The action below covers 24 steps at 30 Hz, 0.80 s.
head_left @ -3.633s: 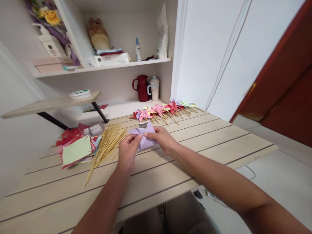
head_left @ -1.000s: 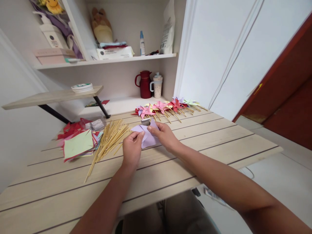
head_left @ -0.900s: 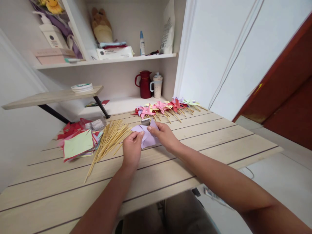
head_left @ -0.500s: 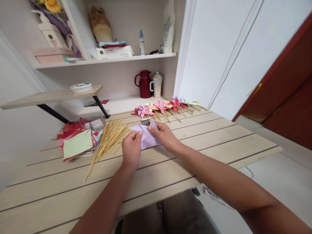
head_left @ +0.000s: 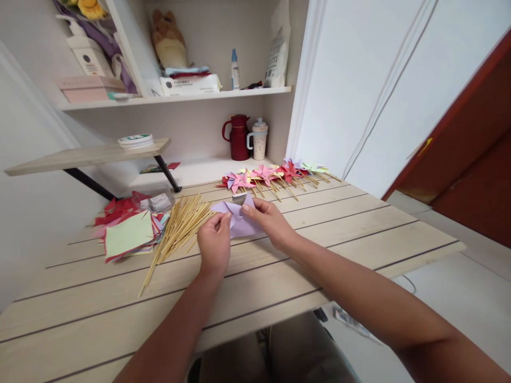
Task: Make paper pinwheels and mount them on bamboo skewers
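Note:
Between my two hands is a lilac paper pinwheel (head_left: 244,227), partly folded, with points of paper bent toward its middle. My left hand (head_left: 214,239) pinches its left side between thumb and fingers. On the right side, my right hand (head_left: 268,221) grips the paper, thumb on top and fingers behind. A small dark-and-white object (head_left: 239,198) lies just behind the paper; its kind is unclear. Left of my left hand, thin wooden sticks (head_left: 181,226) lie in a loose fan. Beyond them is a stack of coloured paper sheets (head_left: 128,235), pale green on top.
Several finished pinwheels on sticks (head_left: 263,174) lie along the table's back edge. A dark red jug (head_left: 239,138) and a speckled cup (head_left: 260,141) stand behind them. A small raised wooden shelf (head_left: 91,156) overhangs the table's left rear. The table's right edge (head_left: 459,248) borders the floor.
Both hands keep hold of the lilac paper. Its left point now shows more to the left, and my left hand has shifted slightly left. The view has moved a little.

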{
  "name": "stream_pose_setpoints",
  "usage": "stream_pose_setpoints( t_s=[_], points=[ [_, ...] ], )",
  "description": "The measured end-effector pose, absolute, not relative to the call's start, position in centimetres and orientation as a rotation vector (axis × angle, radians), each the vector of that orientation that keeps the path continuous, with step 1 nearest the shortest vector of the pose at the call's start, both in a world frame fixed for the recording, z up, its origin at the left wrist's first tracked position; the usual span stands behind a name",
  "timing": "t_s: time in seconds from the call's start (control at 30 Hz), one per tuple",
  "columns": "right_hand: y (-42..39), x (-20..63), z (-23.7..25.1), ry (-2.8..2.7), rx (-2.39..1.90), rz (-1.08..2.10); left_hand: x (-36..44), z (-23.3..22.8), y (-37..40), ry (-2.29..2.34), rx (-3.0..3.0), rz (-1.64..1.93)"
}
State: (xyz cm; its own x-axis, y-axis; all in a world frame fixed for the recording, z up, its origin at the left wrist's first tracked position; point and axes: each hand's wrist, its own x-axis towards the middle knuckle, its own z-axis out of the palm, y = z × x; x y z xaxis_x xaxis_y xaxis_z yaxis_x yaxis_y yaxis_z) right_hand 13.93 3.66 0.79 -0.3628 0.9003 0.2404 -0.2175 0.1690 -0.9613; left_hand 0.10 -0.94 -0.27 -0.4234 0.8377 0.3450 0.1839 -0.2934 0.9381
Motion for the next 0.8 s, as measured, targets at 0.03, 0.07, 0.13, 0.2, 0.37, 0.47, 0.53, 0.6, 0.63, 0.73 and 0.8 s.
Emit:
stream_pose_setpoints(
  t_s=[0.03,0.07,0.13,0.2,0.37,0.47,0.53,0.6,0.63,0.73,0.8],
  points=[
    [3.64,13.95,0.88,-1.433,-0.7,1.397,0.09,-0.25,-0.95,1.473,1.29,1.767],
    [3.64,13.96,0.94,-1.427,-0.702,1.392,0.07,-0.26,-0.95,1.477,1.29,1.768],
    [3.71,13.99,0.98,-1.418,-0.724,1.385,0.05,-0.33,-0.89,1.469,1.292,1.769],
    [3.85,14.06,0.96,-1.407,-0.759,1.377,0.08,-0.42,-0.79,1.438,1.283,1.767],
    [4.15,14.42,1.01,-1.401,-0.815,1.337,0.34,-0.26,-0.64,1.294,1.172,1.701],
    [4.21,14.54,1.11,-1.409,-0.799,1.298,0.4,-0.08,-0.66,1.248,1.148,1.686],
    [4.25,14.56,1.16,-1.395,-0.796,1.287,0.41,-0.06,-0.66,1.198,1.161,1.689],
    [4.3,14.57,1.18,-1.371,-0.8,1.291,0.44,-0.09,-0.65,1.137,1.178,1.68],
    [4.32,14.58,1.18,-1.364,-0.801,1.296,0.48,-0.11,-0.65,1.115,1.175,1.676],
    [4.33,14.59,1.14,-1.375,-0.801,1.295,0.58,-0.16,-0.68,1.099,1.131,1.666],
    [4.28,14.55,1.1,-1.395,-0.793,1.29,0.58,-0.19,-0.67,1.117,1.111,1.672]
  ],
)
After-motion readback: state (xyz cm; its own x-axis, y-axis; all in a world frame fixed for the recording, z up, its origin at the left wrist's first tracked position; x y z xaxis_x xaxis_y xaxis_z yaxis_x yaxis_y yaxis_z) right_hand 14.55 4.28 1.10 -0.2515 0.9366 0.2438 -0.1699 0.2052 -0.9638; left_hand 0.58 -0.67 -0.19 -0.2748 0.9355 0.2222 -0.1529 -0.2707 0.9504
